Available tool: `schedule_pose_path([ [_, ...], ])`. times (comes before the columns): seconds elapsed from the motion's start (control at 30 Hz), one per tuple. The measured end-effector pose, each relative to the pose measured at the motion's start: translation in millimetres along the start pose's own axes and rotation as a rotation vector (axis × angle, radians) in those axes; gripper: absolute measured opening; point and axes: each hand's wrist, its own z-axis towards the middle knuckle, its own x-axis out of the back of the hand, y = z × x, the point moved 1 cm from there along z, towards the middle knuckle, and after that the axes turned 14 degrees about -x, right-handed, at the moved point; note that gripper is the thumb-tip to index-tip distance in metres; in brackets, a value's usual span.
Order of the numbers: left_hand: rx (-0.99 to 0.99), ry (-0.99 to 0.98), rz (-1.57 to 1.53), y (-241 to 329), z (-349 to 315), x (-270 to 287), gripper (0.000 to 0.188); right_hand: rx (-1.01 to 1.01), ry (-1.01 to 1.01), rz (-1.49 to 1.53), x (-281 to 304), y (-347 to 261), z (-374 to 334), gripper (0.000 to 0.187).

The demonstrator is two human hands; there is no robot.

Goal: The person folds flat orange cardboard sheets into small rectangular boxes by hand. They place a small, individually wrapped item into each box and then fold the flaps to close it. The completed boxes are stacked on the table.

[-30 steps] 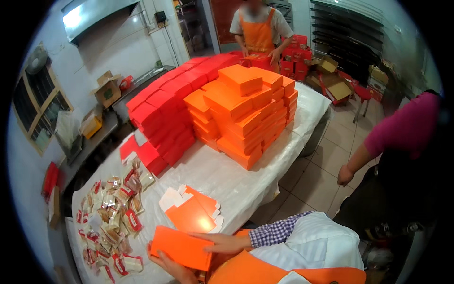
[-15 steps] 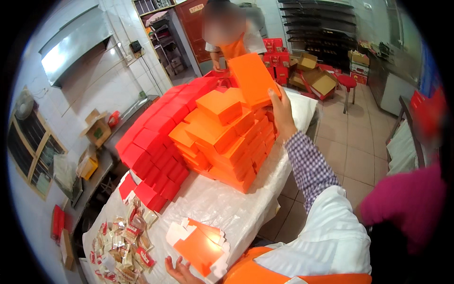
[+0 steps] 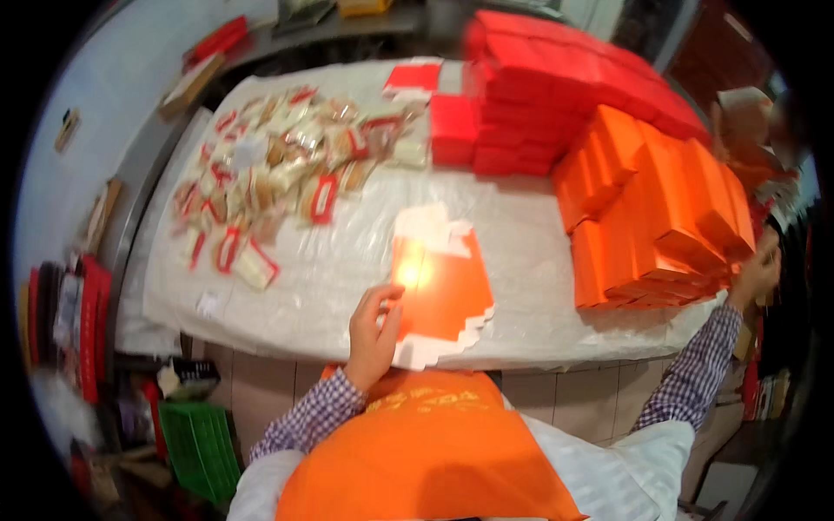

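Observation:
A flat orange box blank [image 3: 443, 291] with white tabs lies on the table in front of me, light glaring off its surface. My left hand [image 3: 375, 337] is at its left edge, fingers loosely bent and apart, holding nothing that I can see. Over on the right, my right hand [image 3: 757, 271] reaches to the near right side of a high stack of folded orange boxes [image 3: 656, 221]. Its fingers are blurred, and whether they touch a box cannot be made out.
Red boxes [image 3: 539, 78] form a long stacked block behind the orange ones. Small wrapped packets [image 3: 295, 156] are heaped at the left of the plastic-covered table [image 3: 512, 204]. A red-and-white flat piece [image 3: 413, 80] lies beyond them. A green crate [image 3: 198, 447] stands below, left.
My view has swung down and left. The orange box my right hand held up over the stack is no longer seen in it; that hand is now lower, beside the stack. My left hand remains by the blank.

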Motion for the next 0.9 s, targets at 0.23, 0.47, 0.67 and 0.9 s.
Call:
schedule_pose_path([
  [0.23,0.160,-0.067,0.067,-60.1,-14.6,7.6,0.037,0.078,-0.681,0.965,160.8,-195.8,-229.7,0.029],
  [0.47,0.147,-0.131,0.299,-102.1,-1.5,2.6,0.044,0.007,-1.451,0.818,161.9,-314.5,-399.8,0.032],
  [0.67,0.202,-0.130,0.200,-112.4,3.1,-4.3,0.045,-0.008,-1.489,0.743,165.4,-319.4,-407.5,0.034],
  [0.9,0.255,-0.049,0.162,-121.3,2.8,6.2,0.038,-0.469,-1.781,0.909,161.5,-318.7,-422.2,0.031],
])
